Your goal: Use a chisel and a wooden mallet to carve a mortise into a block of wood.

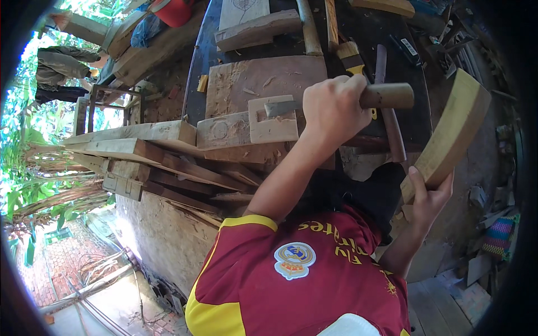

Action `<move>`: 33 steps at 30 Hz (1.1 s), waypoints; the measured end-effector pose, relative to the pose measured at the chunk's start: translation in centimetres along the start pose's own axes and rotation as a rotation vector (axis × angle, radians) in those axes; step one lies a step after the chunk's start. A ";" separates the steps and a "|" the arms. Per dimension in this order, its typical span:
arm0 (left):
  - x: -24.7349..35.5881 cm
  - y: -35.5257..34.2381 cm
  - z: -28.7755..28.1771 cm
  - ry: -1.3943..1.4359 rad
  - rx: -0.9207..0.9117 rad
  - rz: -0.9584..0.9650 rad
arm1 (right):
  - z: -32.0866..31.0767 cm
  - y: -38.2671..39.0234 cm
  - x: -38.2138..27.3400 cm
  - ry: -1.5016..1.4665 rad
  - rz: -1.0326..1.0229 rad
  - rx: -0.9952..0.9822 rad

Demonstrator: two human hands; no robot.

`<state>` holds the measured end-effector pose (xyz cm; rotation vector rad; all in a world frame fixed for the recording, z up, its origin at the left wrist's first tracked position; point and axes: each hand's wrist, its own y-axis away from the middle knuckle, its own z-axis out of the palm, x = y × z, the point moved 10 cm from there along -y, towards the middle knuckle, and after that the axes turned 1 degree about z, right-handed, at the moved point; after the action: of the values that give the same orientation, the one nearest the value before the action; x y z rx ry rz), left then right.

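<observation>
My left hand point(336, 106) is closed round a chisel point(395, 96), its wooden handle sticking out to the right of the fist. The flat metal blade points left and lies over a small wooden piece point(274, 133) with a rectangular outline cut into it. That piece rests on a longer plank point(224, 133), against a broad wooden block point(238, 84) strewn with shavings. Off to the right, my right hand point(428, 196) grips the lower end of a thick, slightly curved wooden bar point(454, 126), held up at a slant and apart from the chisel.
On the dark bench top lie a brush point(350, 55), a long wooden rod point(391, 106), a black marker-like object point(404, 50) and a wooden block point(258, 29). Stacked boards point(162, 154) jut out at the left. A red bucket point(174, 12) stands at the far left.
</observation>
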<state>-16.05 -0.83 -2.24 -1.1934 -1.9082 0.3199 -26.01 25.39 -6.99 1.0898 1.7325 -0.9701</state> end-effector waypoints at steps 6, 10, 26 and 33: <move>3.1 -0.1 -0.1 0.213 -0.126 0.074 | -1.4 0.5 0.2 -0.006 -0.004 0.087; 3.0 -0.2 0.2 0.239 -0.199 0.051 | -1.3 1.0 0.5 -0.004 0.005 0.075; 2.4 -0.2 0.1 0.483 -0.408 -0.042 | -2.2 0.7 -1.0 0.055 -0.049 0.103; 1.6 -0.6 -0.1 0.558 -0.394 -0.124 | -2.7 0.5 -0.6 -0.123 0.036 0.162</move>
<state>-16.63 0.19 -0.94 -1.2412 -1.5704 -0.4381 -26.03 27.87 -5.59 1.1353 1.5520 -1.1463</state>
